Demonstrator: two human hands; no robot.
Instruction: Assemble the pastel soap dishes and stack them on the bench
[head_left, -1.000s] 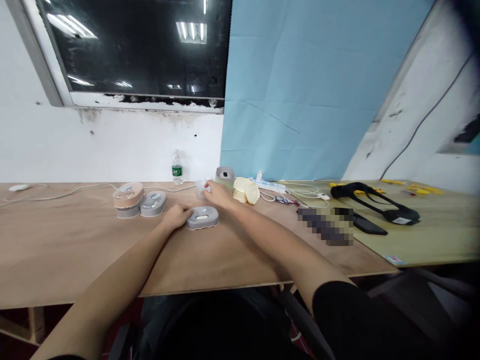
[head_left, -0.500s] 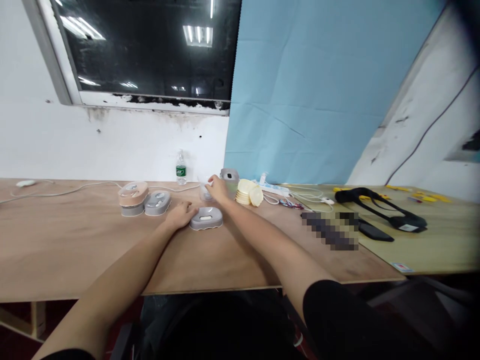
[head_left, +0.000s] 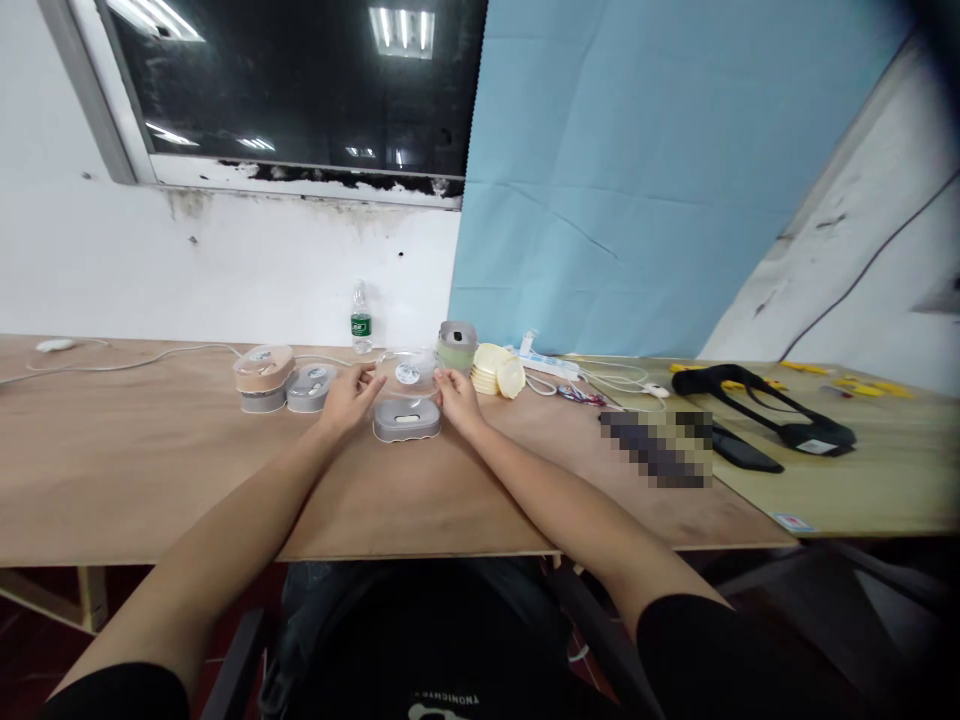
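Near the middle of the desk (head_left: pixel 187 480), as the head view shows it, two bare hands hold one clear lid (head_left: pixel 407 386) between them. The left hand (head_left: pixel 351 395) pinches the left side, with thumb and fingers close together. The right hand (head_left: pixel 457 398) pinches the right side in the same small way. A round sticker (head_left: pixel 407 373) is on the lid, and the lid looks tipped so the sticker turns toward the person. Just in front of the lid, on the desk, sits a gray box (head_left: pixel 406 430) with a white piece (head_left: pixel 407 418) in its top. I can't tell if the lid touches the back of that box or hangs just over it.

Over to the left, a peach box (head_left: pixel 264 372) sits on top of another gray one, and a side box (head_left: pixel 310 388) is just beside them. Behind the right hand stands a green box (head_left: pixel 455 350), with a pile of pale yellow disks (head_left: pixel 486 372) next to it. A water bottle (head_left: pixel 361 325) stands near the wall.

The step in hand looks like a two-handed hold on the lid, close to the gray box. I think the next move calls for both hands to work evenly and softly, because the lid looks thin and could bend, and its see-through edges are hard to spot.
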